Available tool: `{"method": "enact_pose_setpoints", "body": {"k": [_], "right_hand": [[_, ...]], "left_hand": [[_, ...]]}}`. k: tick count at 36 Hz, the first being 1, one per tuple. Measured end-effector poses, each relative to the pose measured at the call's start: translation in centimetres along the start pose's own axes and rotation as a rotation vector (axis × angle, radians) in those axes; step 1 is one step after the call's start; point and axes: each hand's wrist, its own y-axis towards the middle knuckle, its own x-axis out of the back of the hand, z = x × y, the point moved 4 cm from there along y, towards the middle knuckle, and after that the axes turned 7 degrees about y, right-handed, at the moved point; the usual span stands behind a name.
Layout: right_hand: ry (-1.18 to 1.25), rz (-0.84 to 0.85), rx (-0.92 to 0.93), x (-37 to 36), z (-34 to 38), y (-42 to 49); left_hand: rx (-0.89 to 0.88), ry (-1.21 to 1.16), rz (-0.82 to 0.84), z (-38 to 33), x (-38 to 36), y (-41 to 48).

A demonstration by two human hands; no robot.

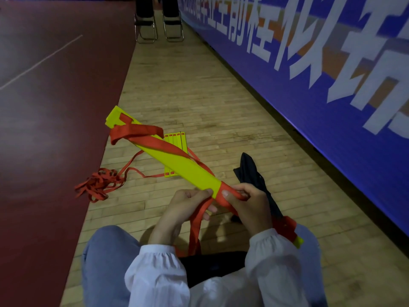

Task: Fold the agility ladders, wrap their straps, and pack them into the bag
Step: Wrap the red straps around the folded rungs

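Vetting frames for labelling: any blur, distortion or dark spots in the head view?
Head view: dim, even light with no hard glare; the yellow ladder bundle and red strap at centre are fairly sharp; the blue banner lettering goes soft and smeared toward the right edge; the wide-angle lens tilts and stretches the scene near the borders; the folding chairs and black bag sink into shadow, detail lost.

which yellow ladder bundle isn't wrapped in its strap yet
The floor bundle; its strap trails loose in a heap. The held bundle has strap wound round it.
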Motion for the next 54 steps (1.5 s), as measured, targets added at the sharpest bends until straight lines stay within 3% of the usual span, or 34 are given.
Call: {"method": "enact_pose_setpoints", "body": {"k": [7, 16, 23, 35, 54], "right_hand": [[-0.073, -0.081, 0.068, -0.2, 0.4, -0.2], [-0.129, -0.047, 0.110, -1.3, 0.8, -0.3], [-0.107, 0.120, 0.110, -1.5, 0.9, -0.1], [-0.189, 0.397, -0.082, -0.9, 0.3, -0.6], [-0.177, 0.166, -0.043, -1.1, 0.7, -0.7]], "left_hand": [[0.038, 0.013, -0.086, -0.7, 0.1, -0.5], [0.044, 0.053, -0.229, -0.8, 0.5, -0.6], [0.036, 0.057, -0.275, -0.5, 0.9, -0.4], [-0.007, 0.094, -0.223, -0.5, 0.6, -0.5], [0.060, -0.077, -0.138, -0.1, 1.1, -0.6]]}}
